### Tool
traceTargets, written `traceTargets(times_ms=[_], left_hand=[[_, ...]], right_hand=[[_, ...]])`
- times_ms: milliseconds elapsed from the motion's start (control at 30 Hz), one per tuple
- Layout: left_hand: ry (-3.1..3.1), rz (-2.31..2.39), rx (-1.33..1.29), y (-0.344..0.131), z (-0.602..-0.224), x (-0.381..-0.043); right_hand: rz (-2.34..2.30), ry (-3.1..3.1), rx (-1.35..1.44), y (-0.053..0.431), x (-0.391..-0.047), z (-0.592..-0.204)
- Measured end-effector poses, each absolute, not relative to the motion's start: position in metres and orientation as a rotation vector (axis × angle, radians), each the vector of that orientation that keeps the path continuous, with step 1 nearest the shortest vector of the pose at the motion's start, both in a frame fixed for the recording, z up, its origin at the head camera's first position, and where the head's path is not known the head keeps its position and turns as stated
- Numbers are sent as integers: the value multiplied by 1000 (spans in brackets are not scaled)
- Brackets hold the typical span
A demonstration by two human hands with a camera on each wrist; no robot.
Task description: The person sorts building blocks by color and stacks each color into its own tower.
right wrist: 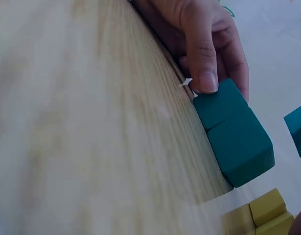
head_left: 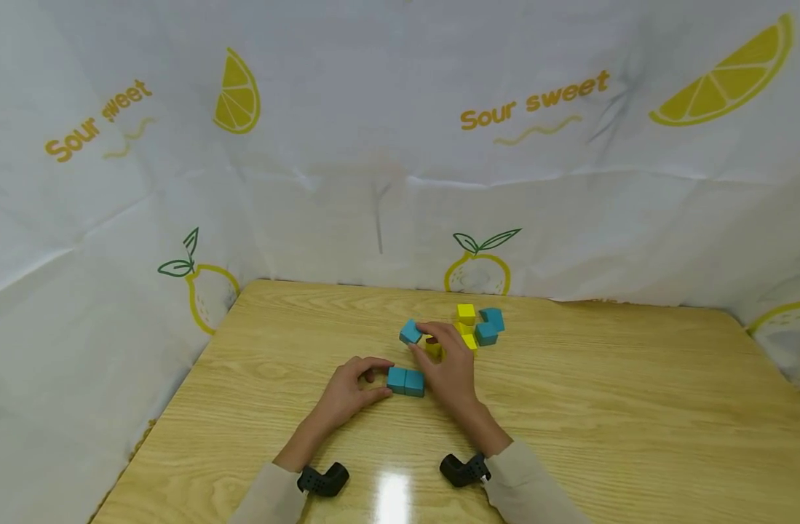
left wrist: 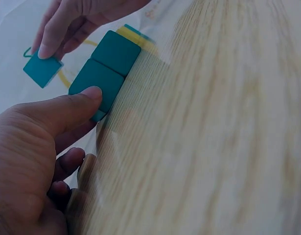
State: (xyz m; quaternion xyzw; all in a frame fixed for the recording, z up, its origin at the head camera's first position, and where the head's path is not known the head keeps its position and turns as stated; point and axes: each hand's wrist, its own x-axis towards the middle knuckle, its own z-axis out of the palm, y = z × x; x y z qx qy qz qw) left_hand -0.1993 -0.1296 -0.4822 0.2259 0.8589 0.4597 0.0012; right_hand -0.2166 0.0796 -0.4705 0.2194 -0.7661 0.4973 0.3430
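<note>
Glare whitens your table (head_left: pixel 393 495) low in the head view; both your wrist views look dimmer, cooler and softly blurred.

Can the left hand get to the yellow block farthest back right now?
Probably not easily. The left hand is gripping one end of the blue pair, and the right hand, pinching another blue block, seems to be in the way of that yellow block.

Blue blocks (head_left: pixel 405 381) look matt, the wood-grained table (head_left: pixel 589 407) glossy.
</note>
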Motion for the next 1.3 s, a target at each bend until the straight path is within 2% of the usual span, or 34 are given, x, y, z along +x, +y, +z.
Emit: traceTargets(times_ms=[233,433,1067,1300], left_hand=[[2663,1509,730,-133,-485,-199],[2597,1623,780,-133,-485,-199],[2569,1721,927,-131,-484,-199],[2563,1776,1092,-128,-466,-191]], right_hand=[[1387,-1938,687,75,-190,-445],[1439,-1999,769,76,-177,-440],[1544,-2147,828,80,-171,-440],[1509,-2168,844,81,-171,-440]])
